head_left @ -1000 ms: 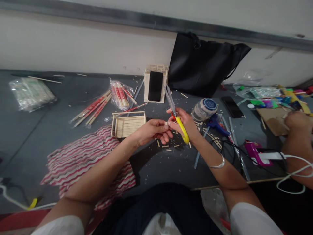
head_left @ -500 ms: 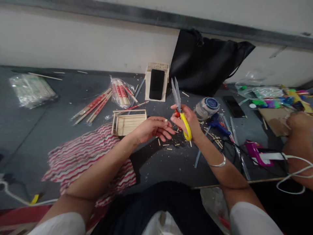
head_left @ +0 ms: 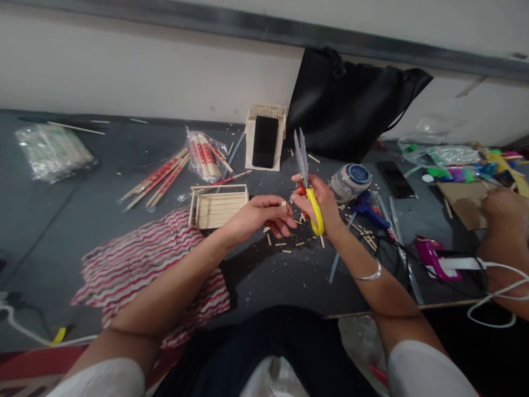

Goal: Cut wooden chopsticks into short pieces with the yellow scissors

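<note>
My right hand (head_left: pixel 320 207) grips yellow-handled scissors (head_left: pixel 308 179), blades pointing up and away. My left hand (head_left: pixel 258 218) pinches a tiny cut piece of wooden stick (head_left: pixel 283 204) between thumb and fingertips, just left of the scissors. Under both hands, short stick offcuts (head_left: pixel 285 245) lie scattered on the dark grey floor mat. A small tray built of wooden sticks (head_left: pixel 217 207) lies just left of my left hand.
Red-wrapped chopsticks (head_left: pixel 159 179) and bagged ones (head_left: pixel 205 155) lie at the back left. A phone in a stick-built stand (head_left: pixel 264 140), a black bag (head_left: pixel 351 107), a glue jar (head_left: pixel 350 182) and a striped cloth (head_left: pixel 144 267) surround me. Another person's hand (head_left: pixel 502 212) and a pink glue gun (head_left: pixel 430 256) are at the right.
The scissors swung from leaning left to nearly upright, and my hands drew slightly apart. My left hand still pinches the small stick piece.
</note>
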Demonstrator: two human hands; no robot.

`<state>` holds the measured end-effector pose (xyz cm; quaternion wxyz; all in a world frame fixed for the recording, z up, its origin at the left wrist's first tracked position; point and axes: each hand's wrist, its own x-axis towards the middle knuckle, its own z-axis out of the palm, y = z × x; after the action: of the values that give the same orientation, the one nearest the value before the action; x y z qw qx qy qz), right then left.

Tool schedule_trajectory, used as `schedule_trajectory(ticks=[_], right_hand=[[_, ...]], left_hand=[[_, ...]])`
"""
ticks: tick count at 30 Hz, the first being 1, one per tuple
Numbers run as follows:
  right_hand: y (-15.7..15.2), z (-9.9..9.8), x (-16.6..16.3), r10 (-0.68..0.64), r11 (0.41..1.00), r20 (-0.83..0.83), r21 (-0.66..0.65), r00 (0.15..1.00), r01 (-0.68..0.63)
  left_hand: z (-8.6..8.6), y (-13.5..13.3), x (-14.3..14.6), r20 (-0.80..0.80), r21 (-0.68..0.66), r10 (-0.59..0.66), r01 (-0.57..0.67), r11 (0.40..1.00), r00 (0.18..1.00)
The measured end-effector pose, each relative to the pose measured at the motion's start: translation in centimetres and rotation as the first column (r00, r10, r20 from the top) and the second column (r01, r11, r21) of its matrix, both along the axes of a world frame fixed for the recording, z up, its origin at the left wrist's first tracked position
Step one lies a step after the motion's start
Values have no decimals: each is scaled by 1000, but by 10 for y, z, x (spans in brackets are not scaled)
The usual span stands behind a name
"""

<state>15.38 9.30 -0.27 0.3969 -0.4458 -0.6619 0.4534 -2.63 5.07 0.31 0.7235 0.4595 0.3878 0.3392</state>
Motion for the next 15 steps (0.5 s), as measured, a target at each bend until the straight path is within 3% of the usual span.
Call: schedule_trajectory(ticks=[2,3,5,7,8,10,15], right_hand=[[3,-3,0,-20,1000,27,17,999,20],[4,-5,0,-36,999,42,29,998,35],[8,-10,0,-68,997,66,41,996,65],[13,-15,0,-82,997,76,17,994,81],[15,-17,0,-87,996,76,-4,993,87],[19,-21,1,-106,993,64,-45,992,109],[23,-25,4,-132,988,17,-83,991,133]], left_hand=[[1,2,-1,-236,94,6,16,995,972],[1,3,-1,-407,166,24,48,985,913],[2,4,-2,-739,299,99,194,934,666],[3,4,-2,-916,315,172,383,868,363],[3,4,-1,-950,288,191,453,844,247],[3,2,0,-974,226,199,537,813,108],[5,-3,6,-987,112,161,650,752,-15]])
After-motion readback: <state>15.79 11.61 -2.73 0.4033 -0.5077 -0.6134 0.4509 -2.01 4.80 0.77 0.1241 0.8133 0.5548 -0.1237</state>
